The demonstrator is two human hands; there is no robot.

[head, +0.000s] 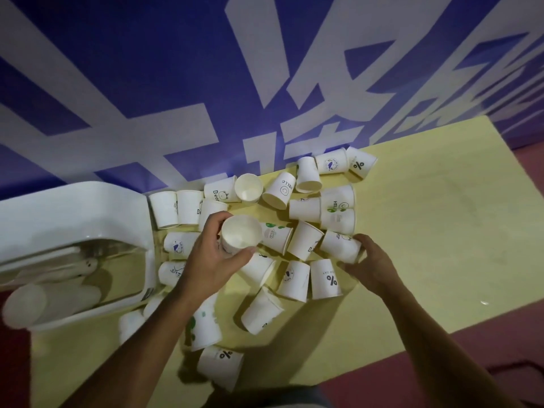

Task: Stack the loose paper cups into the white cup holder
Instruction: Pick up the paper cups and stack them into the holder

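Several loose white paper cups [303, 212] with printed logos lie scattered on a yellow table [426, 231]. My left hand [212, 254] grips one upright paper cup [240, 235], mouth facing up, lifted above the pile. My right hand [368, 262] curls round a cup lying on its side [340, 245] at the pile's right edge. The white cup holder [73, 213] lies at the left, and a stack of nested cups [44, 301] sticks out of its near end.
A blue wall banner [176, 83] with large white characters rises right behind the table. Bare yellow tabletop stretches to the right of the pile. Red floor [485, 348] shows beyond the table's near right edge.
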